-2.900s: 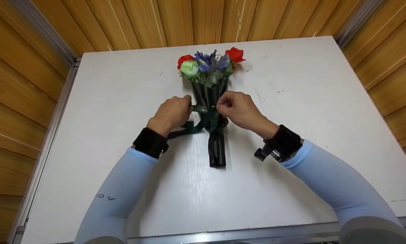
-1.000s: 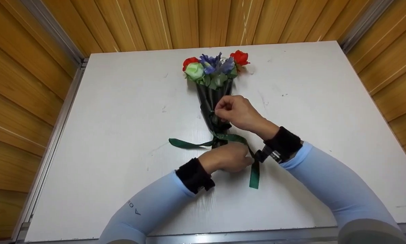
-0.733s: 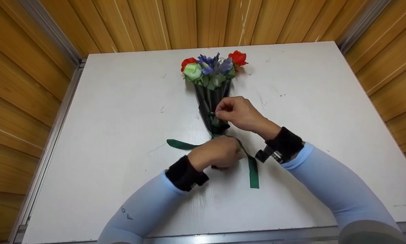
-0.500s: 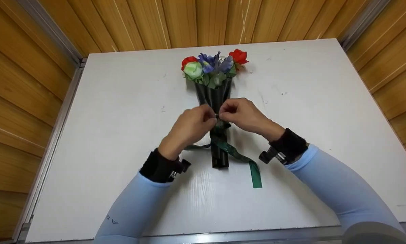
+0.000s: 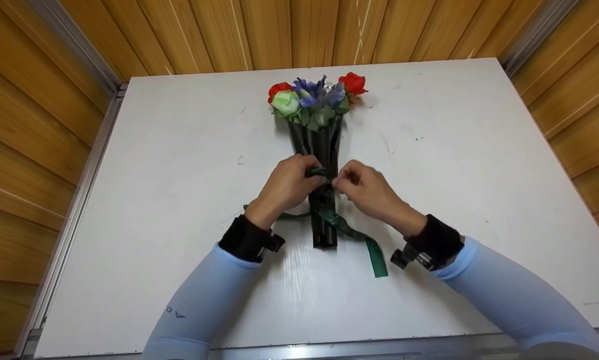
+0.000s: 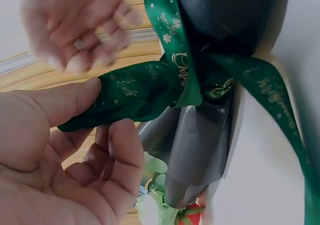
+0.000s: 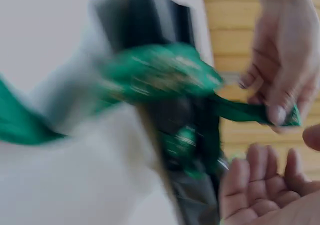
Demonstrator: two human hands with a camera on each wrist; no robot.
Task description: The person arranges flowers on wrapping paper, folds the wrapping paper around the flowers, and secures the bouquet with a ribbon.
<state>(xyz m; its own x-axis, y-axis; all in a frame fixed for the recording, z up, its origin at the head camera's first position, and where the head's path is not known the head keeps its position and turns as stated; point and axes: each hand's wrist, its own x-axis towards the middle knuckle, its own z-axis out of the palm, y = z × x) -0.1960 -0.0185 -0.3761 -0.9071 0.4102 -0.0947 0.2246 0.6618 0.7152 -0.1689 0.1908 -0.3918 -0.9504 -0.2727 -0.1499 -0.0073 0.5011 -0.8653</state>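
Observation:
A bouquet in black wrapping (image 5: 320, 142) lies on the white table, with red, pale green and purple-blue flowers (image 5: 309, 97) at its far end. Dark green ribbon (image 6: 167, 40) printed with gold lettering goes around the wrapping's narrow part. My left hand (image 5: 286, 185) pinches a folded length of this ribbon between thumb and fingers, just left of the tie. Close by on the right is my right hand (image 5: 367, 192), its fingers loosely bent. The right wrist view shows this hand's fingers (image 7: 237, 180) apart from its thumb, with nothing between them.
One ribbon tail (image 5: 377, 257) trails to the lower right of the wrapped stems, another (image 5: 291, 216) to the left. Wood-slat walls (image 5: 309, 35) and metal rails stand around the table (image 5: 179, 150).
The left hand went from below the tie up to it and took hold of the ribbon. My right hand let go of the ribbon and shifted slightly right and nearer me.

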